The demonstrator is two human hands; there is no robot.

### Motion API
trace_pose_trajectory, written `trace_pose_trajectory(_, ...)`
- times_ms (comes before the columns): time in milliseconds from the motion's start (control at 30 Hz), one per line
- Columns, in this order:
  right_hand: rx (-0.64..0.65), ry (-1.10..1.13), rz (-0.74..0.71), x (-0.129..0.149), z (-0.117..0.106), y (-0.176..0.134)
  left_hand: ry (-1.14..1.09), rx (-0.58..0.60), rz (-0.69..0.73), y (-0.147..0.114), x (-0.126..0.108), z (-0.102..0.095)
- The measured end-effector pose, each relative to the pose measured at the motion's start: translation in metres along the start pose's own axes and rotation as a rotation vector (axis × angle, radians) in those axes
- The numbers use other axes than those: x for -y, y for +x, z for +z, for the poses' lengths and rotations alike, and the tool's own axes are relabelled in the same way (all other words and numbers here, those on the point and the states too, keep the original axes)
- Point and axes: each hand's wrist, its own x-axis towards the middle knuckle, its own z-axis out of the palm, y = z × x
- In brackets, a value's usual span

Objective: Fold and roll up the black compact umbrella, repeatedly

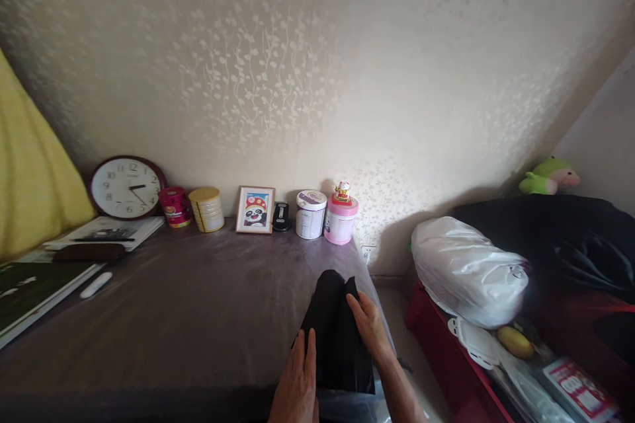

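A piece of black cloth point(327, 337), folded lengthwise with a raised fold along its middle, lies at the front right of the table. It could be a garment, but its kind does not show. At its left side my left hand point(297, 377) rests with fingers stretched out against the edge. My right hand point(368, 325) pinches the upper right corner of the cloth between thumb and fingers, lifting that flap a little. The undersides of both hands are hidden.
Along the wall stand a clock point(127, 188), a red tin point(174, 207), a yellow-lidded can point(207, 210), a framed panda picture point(255, 210), a white tub point(310, 217) and a pink tub point(340, 222). Books point(42, 297) lie left. Beyond the table's right edge sits a red box point(441, 350) with a white bag point(466, 271).
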Motion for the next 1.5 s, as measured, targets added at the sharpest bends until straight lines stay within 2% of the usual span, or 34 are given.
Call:
trace_pose_trajectory(200,0.026,0.048,0.006,0.008,0.037,0.014,0.083,0.021,0.019,0.002,0.003,0.003)
trace_pose_trajectory(433,0.049,-0.143,0.074,0.004,0.062,0.021,0.150,-0.017,0.052,0.003,0.002,0.000)
trace_pose_trajectory(667,0.125,-0.290,0.032,0.007,0.066,0.024,0.117,-0.039,0.112,0.003,0.017,0.005)
trace_pose_trajectory(767,0.199,-0.259,0.024,0.010,0.065,0.023,0.090,-0.045,0.108,0.002,0.023,0.010)
trace_pose_trajectory(900,0.392,-0.104,0.033,0.016,0.062,0.020,0.040,-0.078,0.116,0.000,0.031,0.022)
trace_pose_trajectory(1033,0.453,-0.103,-0.047,0.020,0.060,0.014,-0.026,-0.138,0.139,-0.007,0.046,0.029)
trace_pose_trajectory(1100,0.471,-0.137,-0.068,0.021,0.059,0.012,-0.055,-0.159,0.130,-0.010,0.052,0.025)
trace_pose_trajectory(1200,0.493,-0.164,-0.102,0.022,0.059,0.010,-0.037,-0.234,0.111,-0.011,0.051,0.009)
trace_pose_trajectory(1267,0.505,-0.178,-0.123,0.022,0.058,0.009,0.014,-0.284,0.125,-0.006,0.043,-0.004)
trace_pose_trajectory(1367,0.518,-0.203,-0.142,0.024,0.057,0.009,0.075,-0.340,0.238,0.005,0.026,-0.018)
trace_pose_trajectory(1500,0.522,-0.211,-0.163,0.026,0.056,0.009,0.086,-0.363,0.289,0.016,0.013,-0.018)
